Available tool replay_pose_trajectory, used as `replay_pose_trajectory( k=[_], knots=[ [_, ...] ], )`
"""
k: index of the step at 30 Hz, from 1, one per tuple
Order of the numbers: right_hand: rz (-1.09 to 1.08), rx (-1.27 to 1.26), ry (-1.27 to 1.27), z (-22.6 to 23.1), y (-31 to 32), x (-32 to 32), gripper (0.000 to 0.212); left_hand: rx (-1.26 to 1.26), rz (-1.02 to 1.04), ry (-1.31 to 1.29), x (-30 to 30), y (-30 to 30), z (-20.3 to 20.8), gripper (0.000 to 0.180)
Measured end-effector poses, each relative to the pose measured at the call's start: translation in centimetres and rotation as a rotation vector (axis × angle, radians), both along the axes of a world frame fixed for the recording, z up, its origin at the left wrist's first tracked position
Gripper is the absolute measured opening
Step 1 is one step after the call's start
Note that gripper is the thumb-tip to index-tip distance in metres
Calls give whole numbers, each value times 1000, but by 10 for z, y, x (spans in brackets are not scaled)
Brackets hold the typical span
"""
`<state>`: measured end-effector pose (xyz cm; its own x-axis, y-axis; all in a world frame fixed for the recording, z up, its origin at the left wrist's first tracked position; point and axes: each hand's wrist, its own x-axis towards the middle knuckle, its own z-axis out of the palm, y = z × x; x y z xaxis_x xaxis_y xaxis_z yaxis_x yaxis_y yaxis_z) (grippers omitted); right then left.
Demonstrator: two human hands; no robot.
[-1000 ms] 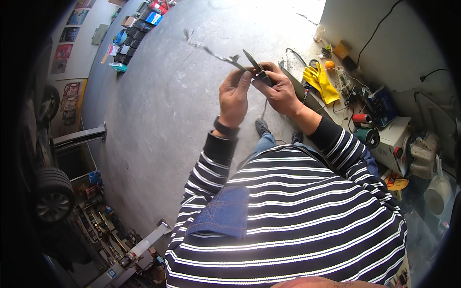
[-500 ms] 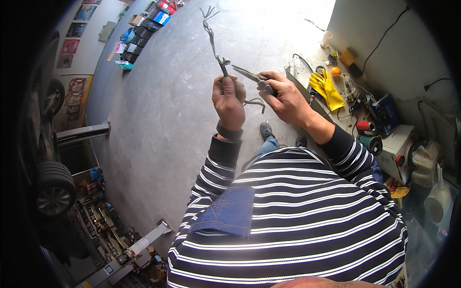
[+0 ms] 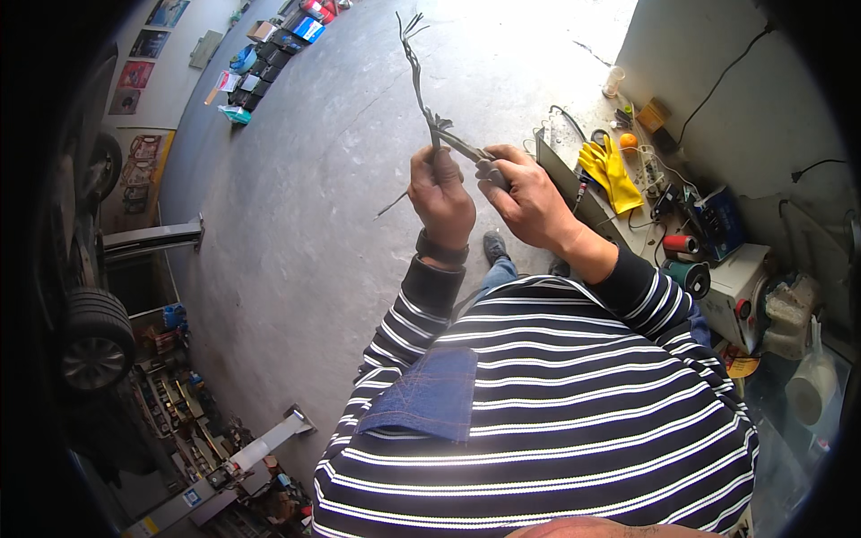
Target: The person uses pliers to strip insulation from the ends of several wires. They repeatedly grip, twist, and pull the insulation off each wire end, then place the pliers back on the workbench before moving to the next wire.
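A dark cable [image 3: 415,76] rises from my left hand [image 3: 444,195], which is closed around its lower part. Its bare inner wires are twisted together and fan out at the top. Ragged sheath hangs at the point where they emerge. A thin tail of the cable pokes out left of my left hand. My right hand [image 3: 531,193] grips a scissor-like metal tool [image 3: 464,146] with long, narrow jaws; its handles are mostly hidden in my fingers. The tool's tip meets the cable at the torn sheath, just above my left thumb. Whether the jaws are closed on it I cannot tell.
On the right, a low bench holds yellow rubber gloves [image 3: 612,175], an orange ball-like thing [image 3: 629,142], a clear cup [image 3: 613,82] and loose cords. A car wheel [image 3: 96,350] and lift arms are at left. Boxes [image 3: 260,76] line the far left wall.
The tool's tip has come against the cable at the torn sheath, where it was just apart before. My left hand has moved right and turned; the cable's tail now points left.
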<state>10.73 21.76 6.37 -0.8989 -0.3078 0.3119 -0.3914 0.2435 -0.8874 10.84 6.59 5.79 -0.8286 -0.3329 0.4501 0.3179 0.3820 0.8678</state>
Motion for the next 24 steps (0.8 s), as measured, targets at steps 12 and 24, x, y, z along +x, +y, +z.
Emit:
replay_pose_trajectory(
  k=[12,24],
  knots=[
    [-21,-102,-10,0,-3,13,17,-147,92,86,4,5,-9,21],
    [98,-222,-59,-7,-3,12,18,-28,114,58,13,18,-2,19]
  ],
)
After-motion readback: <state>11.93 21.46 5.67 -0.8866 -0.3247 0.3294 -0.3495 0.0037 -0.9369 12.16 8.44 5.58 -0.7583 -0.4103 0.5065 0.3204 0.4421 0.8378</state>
